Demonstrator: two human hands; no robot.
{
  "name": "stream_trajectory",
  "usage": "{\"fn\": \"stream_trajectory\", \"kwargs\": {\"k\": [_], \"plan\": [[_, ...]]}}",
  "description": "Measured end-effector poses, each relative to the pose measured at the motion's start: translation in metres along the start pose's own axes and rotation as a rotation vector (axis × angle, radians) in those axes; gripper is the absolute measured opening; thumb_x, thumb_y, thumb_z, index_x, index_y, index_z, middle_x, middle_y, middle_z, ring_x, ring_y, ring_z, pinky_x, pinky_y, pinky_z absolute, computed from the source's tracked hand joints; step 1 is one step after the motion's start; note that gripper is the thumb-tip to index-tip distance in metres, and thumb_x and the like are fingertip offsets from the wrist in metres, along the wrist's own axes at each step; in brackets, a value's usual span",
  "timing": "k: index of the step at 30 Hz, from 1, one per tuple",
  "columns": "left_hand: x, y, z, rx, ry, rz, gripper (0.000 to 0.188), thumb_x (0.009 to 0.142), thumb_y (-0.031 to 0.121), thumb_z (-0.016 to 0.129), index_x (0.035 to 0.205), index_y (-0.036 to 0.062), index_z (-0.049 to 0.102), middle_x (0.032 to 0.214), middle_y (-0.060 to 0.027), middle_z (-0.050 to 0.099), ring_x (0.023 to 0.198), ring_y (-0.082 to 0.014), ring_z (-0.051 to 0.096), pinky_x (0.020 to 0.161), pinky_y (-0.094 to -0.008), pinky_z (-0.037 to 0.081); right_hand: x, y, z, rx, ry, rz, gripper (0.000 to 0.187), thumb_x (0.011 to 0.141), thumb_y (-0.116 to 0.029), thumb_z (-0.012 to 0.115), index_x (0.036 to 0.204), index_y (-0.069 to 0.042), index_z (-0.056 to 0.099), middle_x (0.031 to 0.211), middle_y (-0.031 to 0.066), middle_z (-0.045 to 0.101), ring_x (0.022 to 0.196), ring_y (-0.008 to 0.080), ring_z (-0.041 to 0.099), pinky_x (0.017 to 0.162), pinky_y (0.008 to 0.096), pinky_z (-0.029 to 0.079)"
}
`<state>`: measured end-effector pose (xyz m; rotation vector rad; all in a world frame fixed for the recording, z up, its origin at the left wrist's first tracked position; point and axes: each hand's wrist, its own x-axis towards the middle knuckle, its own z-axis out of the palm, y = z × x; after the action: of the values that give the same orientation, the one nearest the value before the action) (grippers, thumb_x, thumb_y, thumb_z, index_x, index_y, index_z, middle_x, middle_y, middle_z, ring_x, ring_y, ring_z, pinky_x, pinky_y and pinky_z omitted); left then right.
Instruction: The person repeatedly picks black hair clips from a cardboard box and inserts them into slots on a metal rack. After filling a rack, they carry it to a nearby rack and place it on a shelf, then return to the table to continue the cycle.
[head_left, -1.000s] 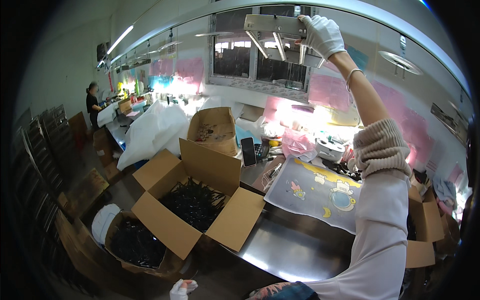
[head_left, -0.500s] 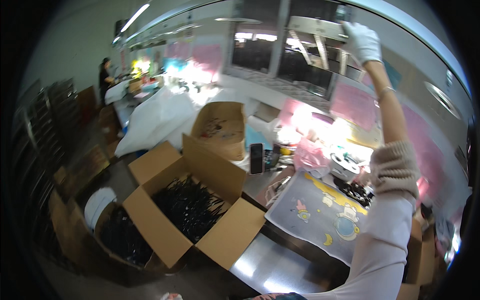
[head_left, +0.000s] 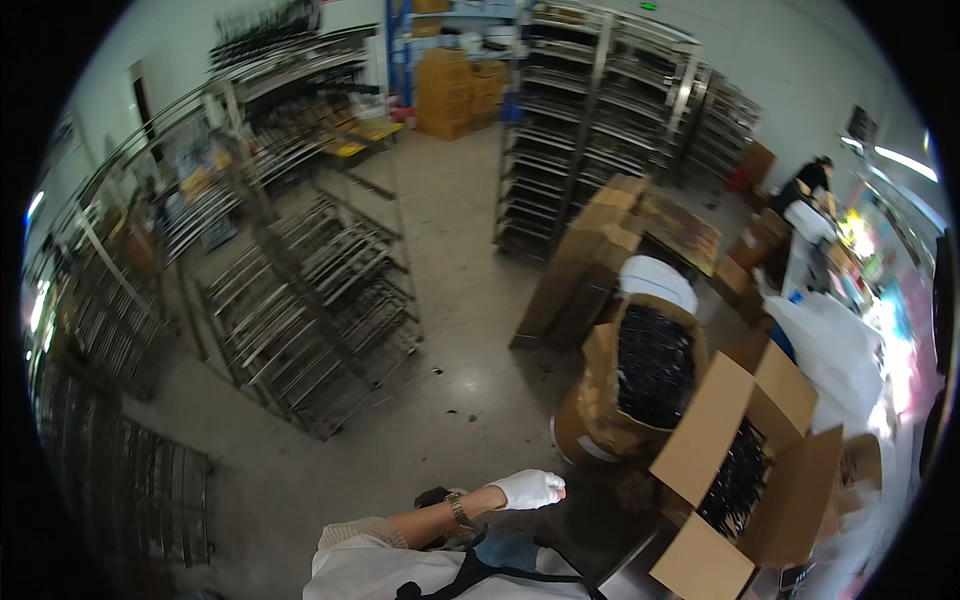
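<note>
A round brown drum (head_left: 582, 428), its upper part brown cardboard and filled with thin, glossy black strips (head_left: 652, 368), stands on the grey floor (head_left: 470, 430) beside the end of the metal surface (head_left: 640, 563). Just short of it is the white-gloved left hand (head_left: 530, 490); its fingers look bunched, but whether they grip something I cannot tell. The right hand is out of view. On the surface's end sits an open tan cardboard box (head_left: 708, 425) holding similar strips. Beyond stand tall metal racks (head_left: 575, 135).
</note>
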<state>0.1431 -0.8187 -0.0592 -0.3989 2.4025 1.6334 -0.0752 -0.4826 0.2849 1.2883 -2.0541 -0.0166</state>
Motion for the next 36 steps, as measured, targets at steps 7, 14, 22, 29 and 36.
{"fn": "stream_trajectory", "kwargs": {"k": [7, 14, 22, 29, 36], "plan": [[-0.108, -0.146, -0.156, 0.238, 0.499, -0.403, 0.041, 0.093, 0.034, 0.055, 0.121, 0.0048, 0.064, 0.122, -0.0186, 0.066, 0.113, -0.0369, 0.062, 0.098, -0.0444, 0.048, 0.037, -0.274, 0.216, 0.553, -0.275, -0.078, 0.014, 0.070, -0.011, 0.076, 0.081, -0.011, 0.067, 0.080, 0.0075, 0.068, 0.080, 0.0322, 0.065, 0.072, 0.0459, 0.049], [-0.176, -0.075, -0.515, 1.095, 1.495, 0.082, 0.049, 0.080, 0.015, 0.068, 0.124, -0.0053, 0.059, 0.122, -0.0253, 0.062, 0.113, -0.0373, 0.060, 0.097, -0.0463, 0.048, 0.126, -0.464, 0.266, 0.813, -0.434, -0.222, 0.014, 0.085, -0.022, 0.070, 0.090, -0.010, 0.074, 0.084, 0.0114, 0.073, 0.081, 0.0284, 0.069, 0.075, 0.0423, 0.054], [-0.287, 0.067, -0.859, 1.151, 1.653, -0.730, 0.037, 0.087, 0.030, 0.051, 0.102, 0.0055, 0.075, 0.118, -0.0234, 0.068, 0.111, -0.0327, 0.067, 0.087, -0.0430, 0.052, 0.149, -0.479, 0.270, 0.667, -0.340, 0.110, 0.013, 0.075, -0.024, 0.076, 0.076, -0.013, 0.070, 0.070, 0.0093, 0.067, 0.069, 0.0318, 0.065, 0.066, 0.0458, 0.051], [-0.280, 0.056, -0.938, 1.003, 1.244, -0.728, 0.040, 0.092, 0.032, 0.058, 0.109, -0.0011, 0.071, 0.111, -0.0202, 0.070, 0.099, -0.0313, 0.067, 0.085, -0.0429, 0.052, 0.098, -0.484, 0.271, 0.620, -0.527, 0.150, 0.017, 0.082, -0.032, 0.069, 0.078, -0.017, 0.075, 0.075, 0.0097, 0.071, 0.071, 0.0311, 0.068, 0.067, 0.0463, 0.052], [-0.236, 0.139, -0.869, 0.935, 1.081, -0.852, 0.032, 0.092, 0.027, 0.060, 0.104, 0.0005, 0.072, 0.097, -0.0160, 0.070, 0.080, -0.0258, 0.066, 0.070, -0.0382, 0.053, 0.050, -0.450, 0.278, 0.522, -0.516, 0.237, 0.018, 0.081, -0.032, 0.069, 0.075, -0.015, 0.071, 0.073, 0.0096, 0.069, 0.071, 0.0306, 0.068, 0.065, 0.0462, 0.051]]}}
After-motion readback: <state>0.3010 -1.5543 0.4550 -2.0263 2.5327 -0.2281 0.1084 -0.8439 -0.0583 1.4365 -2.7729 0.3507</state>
